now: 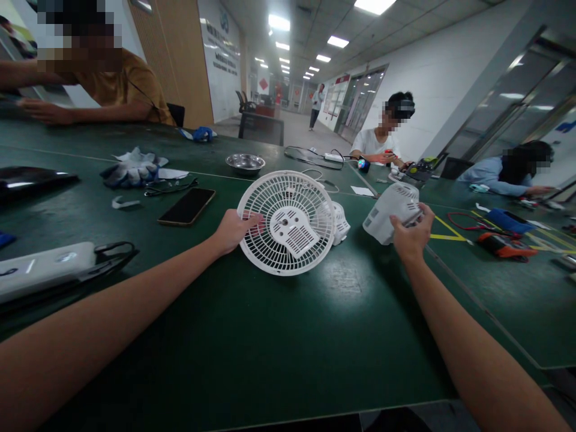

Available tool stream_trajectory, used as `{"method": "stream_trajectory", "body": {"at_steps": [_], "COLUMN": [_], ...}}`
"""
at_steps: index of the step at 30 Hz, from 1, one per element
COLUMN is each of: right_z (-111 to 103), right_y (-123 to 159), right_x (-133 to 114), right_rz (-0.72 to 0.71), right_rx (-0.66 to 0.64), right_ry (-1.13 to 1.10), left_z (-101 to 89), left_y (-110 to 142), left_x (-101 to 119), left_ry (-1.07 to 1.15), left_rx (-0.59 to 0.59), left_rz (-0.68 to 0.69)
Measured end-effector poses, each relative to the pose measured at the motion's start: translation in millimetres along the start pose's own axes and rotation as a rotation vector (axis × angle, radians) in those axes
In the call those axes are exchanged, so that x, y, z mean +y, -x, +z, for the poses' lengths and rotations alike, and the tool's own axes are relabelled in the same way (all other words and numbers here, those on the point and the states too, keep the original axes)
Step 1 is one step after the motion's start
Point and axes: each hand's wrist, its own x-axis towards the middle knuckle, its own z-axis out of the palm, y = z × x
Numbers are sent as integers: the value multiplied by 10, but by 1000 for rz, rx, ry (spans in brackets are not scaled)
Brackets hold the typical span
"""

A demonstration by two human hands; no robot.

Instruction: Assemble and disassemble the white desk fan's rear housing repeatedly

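My left hand (238,230) grips the left rim of a round white fan grille (294,231), its thumb lying over the slats. The grille is tilted up above the green table, and its slotted centre plate faces me. In my right hand (411,233) is a white plastic housing (390,211) with vent slots, held at its right side with the fingers wrapped behind it. Between the two, partly hidden behind the grille, sits another white vented part (341,224). A thin white cord (321,180) runs behind the grille.
Left on the green table (288,360) lie a phone (187,207), gloves (134,168) and a long white device (49,270). A metal bowl (245,162) stands behind the grille. At right are an orange multimeter (504,245) and a blue pouch (510,220). Other people sit around the table.
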Motion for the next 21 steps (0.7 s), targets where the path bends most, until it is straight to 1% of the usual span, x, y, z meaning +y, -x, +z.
{"method": "stream_trajectory", "body": {"at_steps": [2, 3, 5, 7, 8, 9, 10, 11, 13, 15, 16, 17, 18, 19, 21], "right_z": [13, 9, -15, -34, -32, -16, 14, 58, 174, 293, 338, 368, 380, 374, 321], "right_y": [-29, -37, -28, 31, 83, 151, 233, 324, 507, 649, 692, 714, 719, 713, 696], "right_x": [49, 40, -46, -214, -317, -426, -534, -632, -783, -859, -874, -881, -886, -897, -954], "right_rz": [42, 43, -42, -171, -227, -270, -296, -296, -273, -242, -219, -198, -184, -184, -210], "right_rx": [-15, 2, 67, 133, 137, 105, 27, -81, -276, -459, -527, -575, -596, -589, -515], "right_ry": [-47, -34, 48, 106, 107, 82, 47, 8, -52, -90, -95, -93, -83, -70, -62], "left_z": [-7, -8, -3, 7, 14, 21, 27, 33, 40, 41, 39, 37, 35, 34, 37], "left_y": [-2, -2, 3, 16, 25, 34, 43, 52, 65, 72, 73, 73, 72, 70, 68], "left_x": [-1, 0, 12, 33, 47, 61, 75, 87, 104, 108, 106, 100, 93, 86, 77], "left_ry": [-10, -13, -18, -24, -24, -24, -24, -26, -34, -44, -48, -52, -57, -63, -75], "left_rx": [-8, -12, -16, -18, -17, -16, -16, -11, 2, 8, 10, 8, 7, 6, 20], "left_rz": [3, 5, 11, 16, 19, 21, 21, 19, 18, 24, 33, 42, 52, 61, 83]}}
